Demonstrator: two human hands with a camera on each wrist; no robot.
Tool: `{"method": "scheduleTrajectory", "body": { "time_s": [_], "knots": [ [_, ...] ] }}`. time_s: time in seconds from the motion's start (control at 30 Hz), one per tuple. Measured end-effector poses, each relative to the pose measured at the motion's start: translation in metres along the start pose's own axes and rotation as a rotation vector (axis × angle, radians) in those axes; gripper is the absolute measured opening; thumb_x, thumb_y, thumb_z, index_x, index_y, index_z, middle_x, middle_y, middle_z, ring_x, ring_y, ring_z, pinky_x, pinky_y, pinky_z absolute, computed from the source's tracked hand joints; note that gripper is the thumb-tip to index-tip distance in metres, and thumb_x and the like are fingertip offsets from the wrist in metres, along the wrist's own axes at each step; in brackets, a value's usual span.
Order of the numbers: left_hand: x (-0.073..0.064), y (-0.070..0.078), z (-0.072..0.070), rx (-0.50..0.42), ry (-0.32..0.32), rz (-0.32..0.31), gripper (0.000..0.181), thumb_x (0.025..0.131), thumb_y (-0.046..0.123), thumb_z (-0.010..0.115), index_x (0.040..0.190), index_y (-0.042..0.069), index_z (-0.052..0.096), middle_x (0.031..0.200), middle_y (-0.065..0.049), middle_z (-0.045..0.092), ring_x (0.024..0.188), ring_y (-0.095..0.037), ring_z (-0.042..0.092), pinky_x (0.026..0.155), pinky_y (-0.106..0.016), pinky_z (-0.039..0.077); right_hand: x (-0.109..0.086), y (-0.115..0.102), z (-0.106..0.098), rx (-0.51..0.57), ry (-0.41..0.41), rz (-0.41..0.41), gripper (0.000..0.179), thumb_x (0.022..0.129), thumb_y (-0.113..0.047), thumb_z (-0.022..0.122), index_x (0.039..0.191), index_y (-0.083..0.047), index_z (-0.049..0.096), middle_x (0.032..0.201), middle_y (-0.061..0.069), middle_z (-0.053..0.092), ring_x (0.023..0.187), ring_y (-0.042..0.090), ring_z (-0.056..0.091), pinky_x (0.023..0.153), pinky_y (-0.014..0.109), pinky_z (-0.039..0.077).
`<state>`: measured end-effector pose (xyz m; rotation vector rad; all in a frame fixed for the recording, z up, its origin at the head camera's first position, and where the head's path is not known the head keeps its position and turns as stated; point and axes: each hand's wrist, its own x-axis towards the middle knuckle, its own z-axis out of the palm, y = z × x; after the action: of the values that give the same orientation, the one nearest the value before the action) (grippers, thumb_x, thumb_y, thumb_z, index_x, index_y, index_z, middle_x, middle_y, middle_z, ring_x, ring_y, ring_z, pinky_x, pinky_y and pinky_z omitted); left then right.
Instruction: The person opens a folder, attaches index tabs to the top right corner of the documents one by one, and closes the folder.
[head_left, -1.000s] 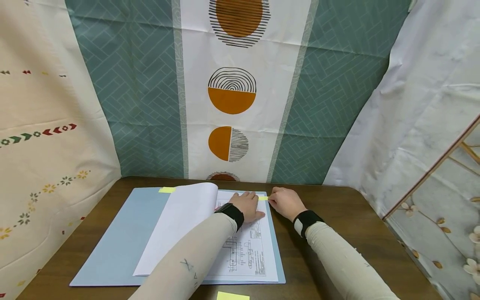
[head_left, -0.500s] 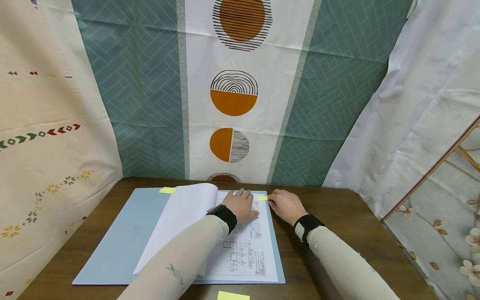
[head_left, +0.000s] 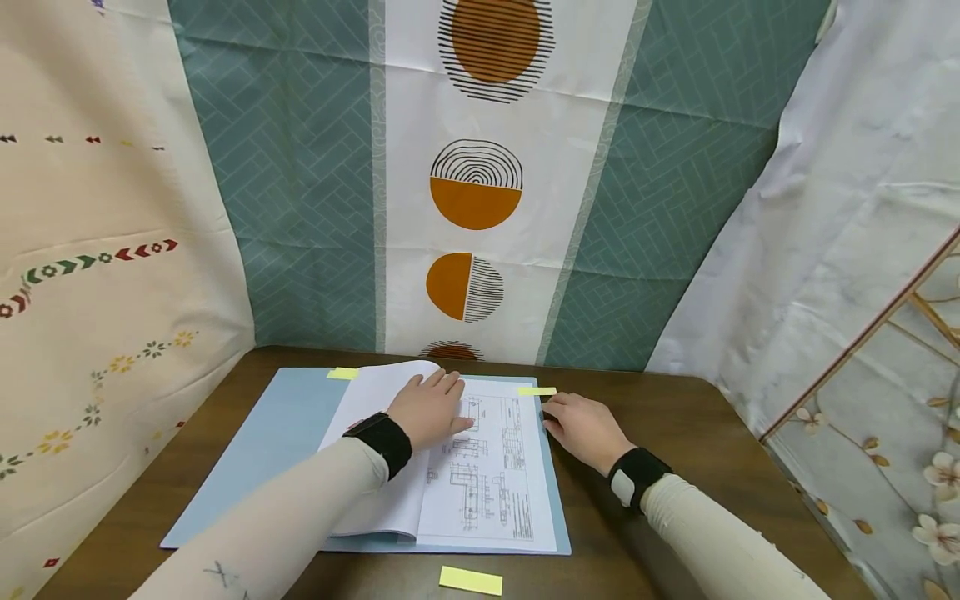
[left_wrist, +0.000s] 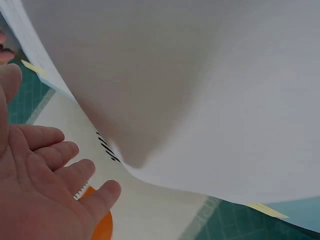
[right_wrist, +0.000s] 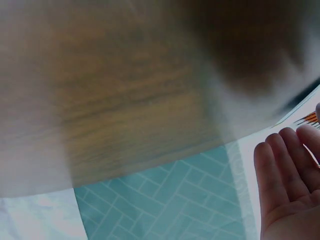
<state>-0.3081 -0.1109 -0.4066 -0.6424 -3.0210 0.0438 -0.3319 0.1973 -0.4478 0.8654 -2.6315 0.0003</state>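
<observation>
A blue folder point(head_left: 247, 467) lies spread on the table with a stack of paper in it. White pages point(head_left: 375, 492) are turned over to the left, bowed near the fold. On the right lies a sheet with technical drawings point(head_left: 487, 500). My left hand point(head_left: 427, 411) lies over the fold, fingers spread, beside the bowed page point(left_wrist: 200, 125). A yellow sticky tab point(head_left: 537, 391) projects past the sheet's upper right edge. Just below the tab, at the folder's right edge, is my right hand point(head_left: 588, 429). Its fingers point(right_wrist: 292, 162) hold nothing and look fairly straight in the right wrist view.
Another yellow tab point(head_left: 342, 373) sticks out at the turned pages' top edge. A yellow sticky note point(head_left: 471, 581) lies on the brown table point(head_left: 675, 417) in front of the folder. Patterned cloth point(head_left: 300, 167) hangs behind and at both sides.
My left hand has slid left, off the drawing toward the turned pages. My right hand has let go of the yellow tab and drawn slightly back toward me and right.
</observation>
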Motion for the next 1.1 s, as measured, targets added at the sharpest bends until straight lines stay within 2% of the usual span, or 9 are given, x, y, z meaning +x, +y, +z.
{"method": "scheduleTrajectory", "body": {
  "time_s": [0.27,0.6,0.87,1.1],
  "knots": [
    [-0.042,-0.034,-0.003,-0.044,-0.006,-0.031,0.078,0.109,0.053,0.066,0.162,-0.002,0.05,0.171,-0.02,0.044,0.16,-0.043,0.037,0.126,-0.065,0.03,-0.026,-0.015,-0.014,0.026,-0.009,-0.071,0.034,0.095,-0.021,0.09,0.125,-0.008,0.082,0.119,0.004,0.078,0.105,0.02,0.075,0.092,0.039,0.063],
    [-0.084,-0.068,-0.002,-0.089,0.034,-0.095,0.077,0.106,0.049,0.072,0.157,-0.005,0.054,0.165,-0.027,0.049,0.155,-0.051,0.041,0.121,-0.071,0.034,-0.057,-0.031,-0.031,0.044,-0.005,-0.13,0.036,0.094,-0.024,0.091,0.127,-0.01,0.082,0.125,0.003,0.079,0.112,0.019,0.076,0.092,0.039,0.063],
    [-0.124,-0.114,-0.002,-0.129,0.051,-0.165,0.076,0.107,0.044,0.072,0.152,-0.013,0.054,0.157,-0.036,0.052,0.147,-0.061,0.044,0.116,-0.073,0.039,-0.077,-0.045,-0.048,0.111,-0.012,-0.173,0.034,0.092,-0.022,0.093,0.123,-0.013,0.083,0.121,-0.001,0.079,0.108,0.016,0.076,0.089,0.037,0.064],
    [-0.151,-0.15,0.0,-0.136,0.004,-0.265,0.074,0.104,0.041,0.075,0.146,-0.016,0.055,0.147,-0.042,0.056,0.134,-0.065,0.053,0.106,-0.075,0.046,-0.091,-0.052,-0.056,0.139,-0.02,-0.226,0.03,0.092,-0.022,0.093,0.12,-0.014,0.084,0.117,-0.004,0.079,0.105,0.012,0.075,0.087,0.035,0.064]
  ]
}}
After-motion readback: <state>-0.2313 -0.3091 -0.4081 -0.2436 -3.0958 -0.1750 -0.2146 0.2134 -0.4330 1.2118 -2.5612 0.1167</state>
